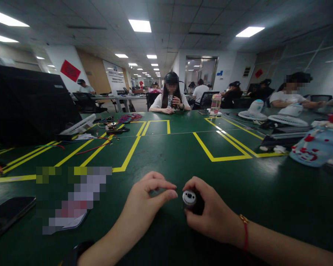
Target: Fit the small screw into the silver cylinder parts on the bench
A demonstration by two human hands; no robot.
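Observation:
My right hand (208,210) grips a small cylindrical motor (189,198), its thumb and forefinger on either side. The motor stands roughly upright, with a pale round end face and dark holes turned up toward me. To its left, my left hand (152,197) is bent into a pinch, thumb and forefinger tips close together. Whatever those tips may hold is too small to make out. The left fingertips are a short way from the motor and do not touch it. Both hands are over the green tabletop (158,159).
On the left lie a phone (13,210), a blurred-out flat object (80,199), wires (130,118) and a dark monitor (30,103). A blue cup (313,147) and white fans (287,116) are at the right. Across the table sits a person (170,98); yellow tape (230,159) marks the surface.

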